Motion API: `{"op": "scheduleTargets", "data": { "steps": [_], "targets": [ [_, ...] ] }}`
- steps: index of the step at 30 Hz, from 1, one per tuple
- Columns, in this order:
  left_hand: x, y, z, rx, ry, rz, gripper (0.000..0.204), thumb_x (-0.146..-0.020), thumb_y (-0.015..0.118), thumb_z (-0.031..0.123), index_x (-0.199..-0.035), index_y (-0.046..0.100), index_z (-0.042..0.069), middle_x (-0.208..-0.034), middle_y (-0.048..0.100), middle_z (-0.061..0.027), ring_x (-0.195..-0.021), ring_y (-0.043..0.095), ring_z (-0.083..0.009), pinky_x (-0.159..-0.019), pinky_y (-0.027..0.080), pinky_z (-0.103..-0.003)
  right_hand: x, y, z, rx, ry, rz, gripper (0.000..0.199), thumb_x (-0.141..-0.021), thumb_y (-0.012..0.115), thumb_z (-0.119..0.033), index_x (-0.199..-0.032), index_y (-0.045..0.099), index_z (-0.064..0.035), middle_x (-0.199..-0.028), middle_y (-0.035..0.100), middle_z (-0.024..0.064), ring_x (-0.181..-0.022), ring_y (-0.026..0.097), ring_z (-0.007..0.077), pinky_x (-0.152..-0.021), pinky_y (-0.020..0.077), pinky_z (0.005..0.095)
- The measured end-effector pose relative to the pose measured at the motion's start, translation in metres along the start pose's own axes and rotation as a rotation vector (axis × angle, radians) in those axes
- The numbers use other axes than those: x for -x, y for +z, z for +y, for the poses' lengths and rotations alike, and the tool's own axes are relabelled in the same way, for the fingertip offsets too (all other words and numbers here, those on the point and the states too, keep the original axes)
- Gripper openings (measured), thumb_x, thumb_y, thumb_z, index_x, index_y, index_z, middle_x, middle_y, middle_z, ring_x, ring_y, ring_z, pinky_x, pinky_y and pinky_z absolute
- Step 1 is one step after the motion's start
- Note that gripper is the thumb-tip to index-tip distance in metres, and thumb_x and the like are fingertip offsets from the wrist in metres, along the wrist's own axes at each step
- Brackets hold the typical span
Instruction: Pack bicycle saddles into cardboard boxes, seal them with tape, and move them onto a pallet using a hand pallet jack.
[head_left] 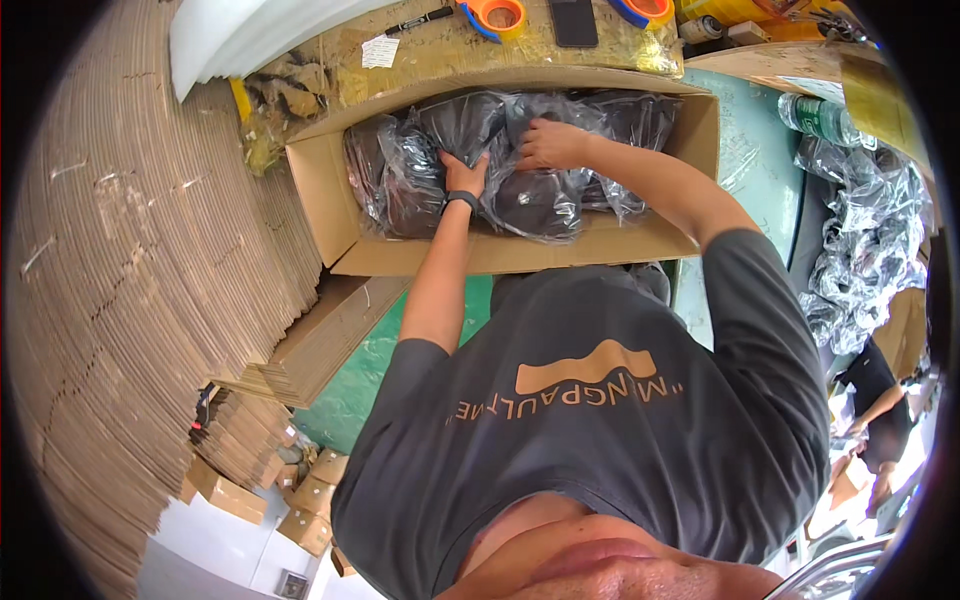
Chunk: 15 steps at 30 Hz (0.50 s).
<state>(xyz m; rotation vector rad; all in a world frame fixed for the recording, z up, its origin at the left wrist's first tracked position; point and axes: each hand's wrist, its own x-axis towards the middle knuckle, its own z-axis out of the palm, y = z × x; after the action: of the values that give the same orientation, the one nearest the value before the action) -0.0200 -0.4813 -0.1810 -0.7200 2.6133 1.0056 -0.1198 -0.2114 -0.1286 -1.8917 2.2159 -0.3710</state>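
Observation:
A long open cardboard box stands in front of me, filled with dark items in clear plastic bags. My left hand, with a black band at its wrist, reaches down among the bags left of the middle. Its thumb and a finger are spread apart; the other fingers are largely hidden. To its right, my right hand has its fingers curled onto the clear plastic of a bagged dark item. Its fingertips press into the wrap. What kind of item is inside the bags cannot be made out.
Flattened cardboard is stacked high on the left. Beyond the box, a worktop holds tape rolls, a marker and a phone. At right are a plastic bottle and more bagged items; another person is farther off.

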Motion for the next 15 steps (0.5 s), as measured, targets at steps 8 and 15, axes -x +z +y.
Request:
{"op": "scheduleTargets", "data": {
  "steps": [8,15],
  "targets": [
    [0.010,0.006,-0.008,-0.047,-0.070,-0.180,0.121,-0.092,0.082,0.043,-0.166,0.004,-0.012,-0.157,0.043,-0.0446,-0.146,0.049,-0.0529,-0.122,0.042,-0.049,-0.034,0.056,0.024,0.032,-0.053,0.175,0.012,-0.084,0.070,-0.030,-0.094,0.075,-0.0264,-0.102,0.070,0.0050,-0.109,0.066,0.0280,-0.100,0.0490,0.0451],
    [0.002,-0.006,-0.024,-0.379,-0.029,-0.265,0.120,-0.090,0.080,0.052,-0.168,0.010,-0.007,-0.160,0.046,-0.0377,-0.147,0.050,-0.0496,-0.124,0.040,-0.050,0.002,-0.017,-0.047,-0.172,0.424,0.475,0.051,-0.087,0.074,-0.021,-0.137,0.069,-0.0159,-0.136,0.065,0.0141,-0.144,0.051,0.0355,-0.127,0.0343,0.0582]
  ]
}}
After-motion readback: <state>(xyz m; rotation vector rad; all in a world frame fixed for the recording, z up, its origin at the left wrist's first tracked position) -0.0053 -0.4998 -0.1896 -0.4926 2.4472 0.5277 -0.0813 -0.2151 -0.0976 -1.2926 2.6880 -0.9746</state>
